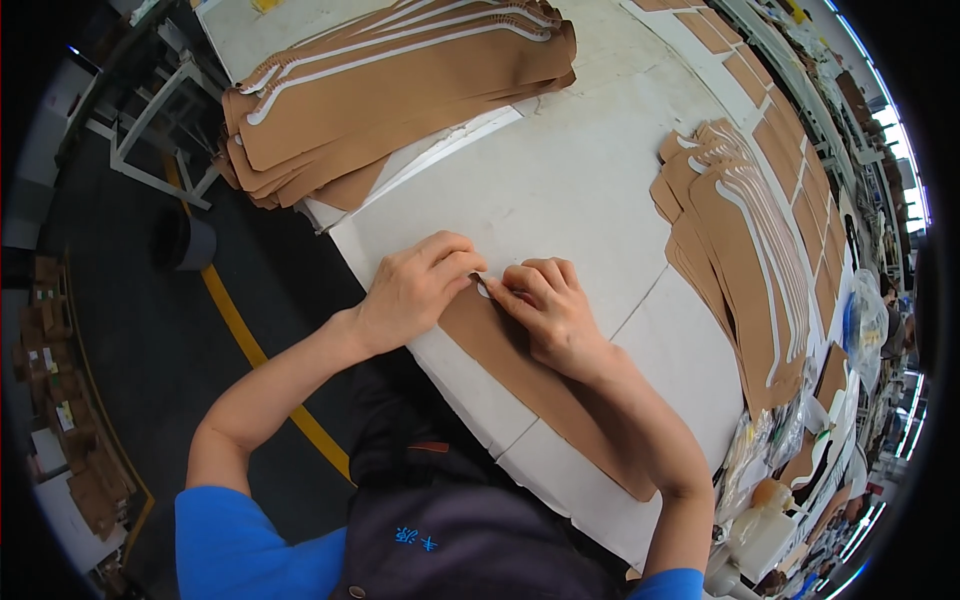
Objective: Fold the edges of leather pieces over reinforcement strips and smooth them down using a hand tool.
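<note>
A long brown sheet piece (524, 394) lies along the near edge of the white worktable (590, 140), partly under my arms. My left hand (418, 290) pinches the piece's far end, where a small white patch (483, 291) shows. My right hand (550, 315) is just right of it, thumb and forefinger closed at that same end, other fingers curled. A stack of similar brown pieces (400, 95) with white curved strips lies at the far left of the table, and a fanned stack (720, 260) at the right.
A dark bin (183, 240) stands on the floor beside a white metal frame (127, 147). Cardboard stacks (60, 400) sit at the far left. Plastic bags (864, 320) and a translucent jug (755, 535) are at the right. More brown pieces (775, 135) lie along the back right.
</note>
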{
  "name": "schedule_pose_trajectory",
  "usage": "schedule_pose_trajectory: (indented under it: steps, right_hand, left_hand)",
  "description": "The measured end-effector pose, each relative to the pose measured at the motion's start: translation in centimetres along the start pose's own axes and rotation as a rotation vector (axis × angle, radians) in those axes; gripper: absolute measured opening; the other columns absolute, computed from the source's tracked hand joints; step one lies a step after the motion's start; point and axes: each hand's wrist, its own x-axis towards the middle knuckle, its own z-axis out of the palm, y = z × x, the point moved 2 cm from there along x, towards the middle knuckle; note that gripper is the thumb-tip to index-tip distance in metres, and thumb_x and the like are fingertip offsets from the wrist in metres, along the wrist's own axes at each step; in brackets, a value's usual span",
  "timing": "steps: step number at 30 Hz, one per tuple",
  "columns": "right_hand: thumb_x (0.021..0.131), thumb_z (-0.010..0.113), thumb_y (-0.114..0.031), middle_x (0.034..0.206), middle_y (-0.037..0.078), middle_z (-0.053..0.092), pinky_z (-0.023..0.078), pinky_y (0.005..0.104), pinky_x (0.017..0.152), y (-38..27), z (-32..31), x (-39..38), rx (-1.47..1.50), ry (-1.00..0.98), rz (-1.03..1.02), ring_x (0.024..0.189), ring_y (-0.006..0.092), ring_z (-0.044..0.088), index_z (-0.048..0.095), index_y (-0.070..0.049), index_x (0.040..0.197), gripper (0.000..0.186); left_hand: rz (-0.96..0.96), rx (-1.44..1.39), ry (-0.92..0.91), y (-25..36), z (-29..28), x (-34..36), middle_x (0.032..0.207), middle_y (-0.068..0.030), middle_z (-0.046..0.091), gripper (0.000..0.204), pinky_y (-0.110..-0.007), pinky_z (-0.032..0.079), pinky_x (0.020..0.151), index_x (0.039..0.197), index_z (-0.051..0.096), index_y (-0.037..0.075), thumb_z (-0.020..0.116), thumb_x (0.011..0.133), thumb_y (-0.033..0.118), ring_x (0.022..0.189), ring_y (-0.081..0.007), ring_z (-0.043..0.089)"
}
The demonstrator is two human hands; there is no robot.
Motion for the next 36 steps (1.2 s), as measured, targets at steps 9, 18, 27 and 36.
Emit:
schedule_pose_trajectory:
  steps: [9,18,27,36]
  right_hand:
    - [0.082,0.071,0.004,0.117,0.01,0.064,0.044,0.0429,0.1,2.1,-1.7,-0.2,0.397,0.05,0.388,0.112,0.0309,0.058,0.074,-0.005,0.12,0.038]
    - [0.083,0.076,0.004,0.105,0.004,0.066,0.043,0.0387,0.087,2.1,-1.8,-1.7,0.186,0.097,0.178,0.097,0.0245,0.057,0.081,-0.01,0.113,0.034]
    - [0.077,0.071,0.001,0.111,0.009,0.064,0.046,0.0423,0.096,1.5,-0.8,-1.4,0.07,0.061,0.047,0.109,0.0293,0.059,0.076,-0.008,0.117,0.041]
    - [0.087,0.068,0.009,0.143,0.016,0.057,0.043,0.0479,0.112,-0.5,-6.1,-4.6,0.171,0.167,0.41,0.132,0.0362,0.053,0.065,-0.01,0.143,0.059]
  left_hand:
    - [-0.043,0.2,0.056,3.1,1.8,-0.6,0.119,-0.0053,0.071,0.049,-0.041,0.052,0.089,0.128,0.072,0.004,0.084,0.081,0.009,0.105,-0.0264,0.064]
    - [0.037,0.242,0.071,3.4,2.2,-0.6,0.115,-0.0021,0.07,0.037,-0.04,0.049,0.087,0.115,0.078,0.004,0.085,0.079,0.009,0.106,-0.0264,0.063]
    - [0.042,0.24,0.062,3.3,1.9,-0.6,0.117,-0.0029,0.069,0.037,-0.04,0.05,0.088,0.116,0.079,0.005,0.085,0.079,0.008,0.106,-0.0263,0.063]
    - [-0.232,-0.052,-0.103,2.2,0.0,1.0,0.112,-0.0094,0.069,0.029,-0.037,0.056,0.087,0.118,0.077,0.004,0.078,0.088,0.002,0.099,-0.0252,0.068]
